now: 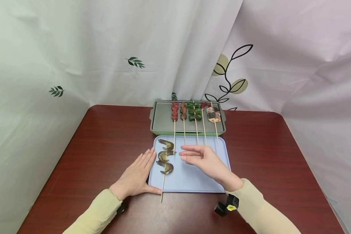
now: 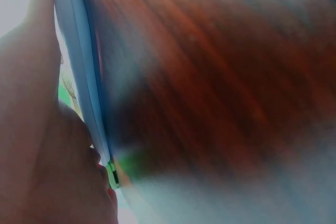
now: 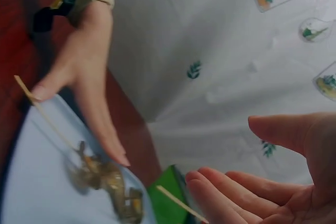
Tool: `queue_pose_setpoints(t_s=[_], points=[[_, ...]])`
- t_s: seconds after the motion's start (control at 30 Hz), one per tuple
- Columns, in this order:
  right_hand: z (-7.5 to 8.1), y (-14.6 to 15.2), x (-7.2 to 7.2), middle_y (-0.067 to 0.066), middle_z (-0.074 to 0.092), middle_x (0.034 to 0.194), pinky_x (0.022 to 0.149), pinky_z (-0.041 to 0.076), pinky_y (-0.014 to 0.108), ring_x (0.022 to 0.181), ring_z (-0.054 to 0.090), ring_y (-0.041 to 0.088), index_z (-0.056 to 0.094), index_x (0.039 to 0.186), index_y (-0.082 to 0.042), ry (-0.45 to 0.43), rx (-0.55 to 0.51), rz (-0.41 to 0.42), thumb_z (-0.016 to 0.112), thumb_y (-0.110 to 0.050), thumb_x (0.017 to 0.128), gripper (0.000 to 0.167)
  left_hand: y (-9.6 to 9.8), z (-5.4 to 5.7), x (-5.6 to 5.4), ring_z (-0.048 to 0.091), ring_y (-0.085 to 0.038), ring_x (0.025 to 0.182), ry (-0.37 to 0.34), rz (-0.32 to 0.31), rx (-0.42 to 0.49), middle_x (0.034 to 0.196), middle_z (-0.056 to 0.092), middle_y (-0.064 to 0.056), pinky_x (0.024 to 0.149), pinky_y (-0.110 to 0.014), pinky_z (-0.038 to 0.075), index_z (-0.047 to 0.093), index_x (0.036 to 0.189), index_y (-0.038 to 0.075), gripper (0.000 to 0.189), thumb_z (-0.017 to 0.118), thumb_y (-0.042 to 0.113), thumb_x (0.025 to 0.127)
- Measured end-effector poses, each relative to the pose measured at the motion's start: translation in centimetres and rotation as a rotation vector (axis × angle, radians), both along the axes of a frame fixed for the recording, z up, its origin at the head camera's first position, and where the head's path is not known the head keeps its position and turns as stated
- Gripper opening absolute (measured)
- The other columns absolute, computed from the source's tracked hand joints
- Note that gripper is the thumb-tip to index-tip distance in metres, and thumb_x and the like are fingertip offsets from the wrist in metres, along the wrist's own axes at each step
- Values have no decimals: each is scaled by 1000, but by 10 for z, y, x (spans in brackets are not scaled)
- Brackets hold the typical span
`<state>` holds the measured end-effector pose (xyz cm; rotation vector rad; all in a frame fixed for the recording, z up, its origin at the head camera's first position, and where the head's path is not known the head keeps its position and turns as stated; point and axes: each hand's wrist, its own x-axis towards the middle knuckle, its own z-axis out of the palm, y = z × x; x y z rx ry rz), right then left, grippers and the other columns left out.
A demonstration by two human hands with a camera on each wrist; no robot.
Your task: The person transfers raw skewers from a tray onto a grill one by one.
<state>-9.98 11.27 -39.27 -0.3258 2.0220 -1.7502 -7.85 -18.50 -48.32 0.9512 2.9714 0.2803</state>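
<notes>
A shrimp skewer (image 1: 167, 168) lies along the left side of the pale blue tray (image 1: 193, 182), its stick reaching past the front edge. My left hand (image 1: 136, 178) rests at the tray's left edge, fingers straight and thumb at the front corner beside the stick; whether the thumb touches the stick I cannot tell. Above the tray hovers my right hand (image 1: 207, 162), fingers loosely extended. In the right wrist view that hand (image 3: 262, 192) holds nothing, its thumb apart from the fingers. The left wrist view has the tray's side (image 2: 84, 51) against the left hand.
Behind the tray stands a grill pan (image 1: 162, 117) with a green base. Across it lie a red meat skewer (image 1: 174, 112), a brown meat skewer (image 1: 183, 112), a green pepper skewer (image 1: 194, 111), a dark red curled piece (image 1: 204, 105) and a fish skewer (image 1: 214, 116), sticks overhanging the tray.
</notes>
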Motion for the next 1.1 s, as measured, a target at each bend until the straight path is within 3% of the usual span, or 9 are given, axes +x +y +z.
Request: queue_pose_setpoints(t_s=[0.27,0.5,0.87,1.1], points=[[-26,-4,16,25,66,125,98,53,35,117,65,25,56,138,11,-92,-39,25,68,-18,99,49,0,1,-1,20,-36,151,2,1,-11,165,19,-24,122,-46,21,24,157,-9,139,57,93,68],[-47,-15,28,27,66,124,98,53,36,114,66,25,53,137,16,-196,-93,20,67,-15,99,51,0,2,-1,21,-37,151,3,-1,-1,164,20,-25,121,-47,22,25,156,-10,138,60,91,68],[-69,-31,43,26,64,122,102,50,39,113,65,31,43,138,23,-464,-315,30,64,-7,99,54,0,1,0,24,-38,150,22,-5,4,163,22,-26,121,-47,24,26,156,-10,138,60,91,69],[-75,-40,43,32,62,126,104,49,40,118,63,34,41,140,22,-561,-421,39,59,-3,101,50,-1,-2,0,26,-39,149,53,-24,33,162,24,-27,121,-48,24,26,155,-12,137,63,88,69]])
